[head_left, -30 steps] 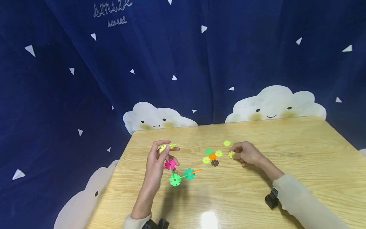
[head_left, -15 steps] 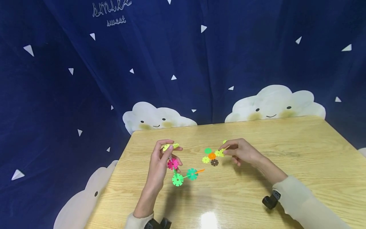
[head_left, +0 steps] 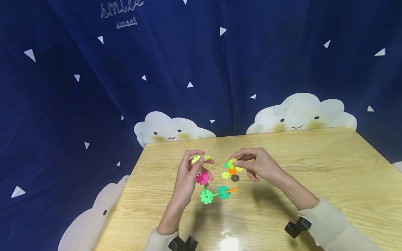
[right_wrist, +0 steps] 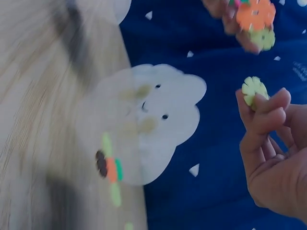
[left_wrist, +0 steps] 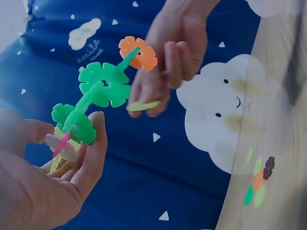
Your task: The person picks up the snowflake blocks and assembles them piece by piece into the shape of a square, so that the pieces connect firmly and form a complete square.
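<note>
A wooden table (head_left: pixel 314 153) spans the head view's lower half. At lower centre, the left hand (head_left: pixel 187 177) grips a notched-disc chain (head_left: pixel 208 199); just right, the right hand (head_left: pixel 259 164) pinches a yellow disc (head_left: pixel 231 163).

This seems a children's play corner (home or nursery, unclear). A navy cloth curtain (head_left: pixel 176 52) with smiling white clouds (head_left: pixel 301 109) hangs behind a pale wood-grained table (head_left: pixel 317 157) bearing bright, notched plastic discs (head_left: pixel 232 171).
</note>
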A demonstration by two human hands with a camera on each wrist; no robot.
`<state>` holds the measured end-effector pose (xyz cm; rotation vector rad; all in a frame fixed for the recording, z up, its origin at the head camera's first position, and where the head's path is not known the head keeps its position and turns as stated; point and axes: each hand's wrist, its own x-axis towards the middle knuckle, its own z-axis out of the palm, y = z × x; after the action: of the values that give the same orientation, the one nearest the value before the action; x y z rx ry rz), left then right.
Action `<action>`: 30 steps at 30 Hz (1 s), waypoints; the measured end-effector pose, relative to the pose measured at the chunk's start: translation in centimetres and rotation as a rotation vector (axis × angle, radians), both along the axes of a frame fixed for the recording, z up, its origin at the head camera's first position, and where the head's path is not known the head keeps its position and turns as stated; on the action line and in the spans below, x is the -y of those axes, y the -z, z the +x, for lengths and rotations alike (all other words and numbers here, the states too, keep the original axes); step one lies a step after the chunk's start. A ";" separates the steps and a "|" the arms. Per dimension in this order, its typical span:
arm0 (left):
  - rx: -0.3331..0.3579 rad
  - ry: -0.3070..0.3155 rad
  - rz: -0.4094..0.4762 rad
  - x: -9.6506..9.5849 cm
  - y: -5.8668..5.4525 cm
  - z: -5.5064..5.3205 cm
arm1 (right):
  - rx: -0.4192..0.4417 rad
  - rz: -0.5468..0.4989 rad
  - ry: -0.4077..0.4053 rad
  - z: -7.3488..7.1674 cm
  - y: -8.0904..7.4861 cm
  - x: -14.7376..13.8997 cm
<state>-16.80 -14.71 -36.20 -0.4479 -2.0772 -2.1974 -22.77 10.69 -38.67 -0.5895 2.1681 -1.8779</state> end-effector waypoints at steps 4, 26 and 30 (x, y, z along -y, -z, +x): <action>0.009 0.020 0.001 -0.6 0.1 0.0 | -0.006 -0.080 0.032 0.9 -1.0 0.4; -0.015 0.099 -0.013 -3.7 -0.1 0.0 | -0.075 -0.213 0.170 3.2 -3.3 0.6; -0.031 0.110 -0.019 -3.9 -0.2 -0.1 | -0.084 -0.233 0.180 3.3 -3.3 0.7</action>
<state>-16.85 -10.82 -36.01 -0.6088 -2.1075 -2.2156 -19.43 10.04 -35.39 -0.5381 2.1317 -2.2610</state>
